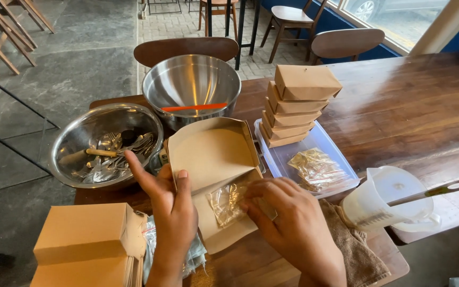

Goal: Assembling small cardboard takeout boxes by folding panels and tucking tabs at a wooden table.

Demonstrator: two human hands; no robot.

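In front of me an open cardboard box (213, 159) lies on the wooden table (415, 111), with its lid standing up at the far side. Inside the box, at the near right corner, there is a small clear plastic packet (225, 203). My right hand (285, 218) is over this corner; its fingers are bent down, and the fingertips (246, 204) touch the packet and press it to the bottom of the box. My left hand (168, 204) holds the left wall of the box: the thumb is inside the wall and the other fingers are stretched out at the outside, so this hand is partly open and steadies the edge.

Just left of the box stands a steel bowl (104, 143) with forks and spoons inside. Behind the box is a second, deeper steel bowl (191, 87) with an orange strip across it. At the right of the box lies a clear plastic tray (328, 146); a stack of closed cardboard boxes (296, 109) stands on its far part, and more clear packets (317, 169) lie in its near part. Further right is a white plastic jug (386, 204) with a long utensil resting in it. A brown cloth (354, 250) lies under my right wrist. At the near left is a pile of flat folded boxes (83, 244).
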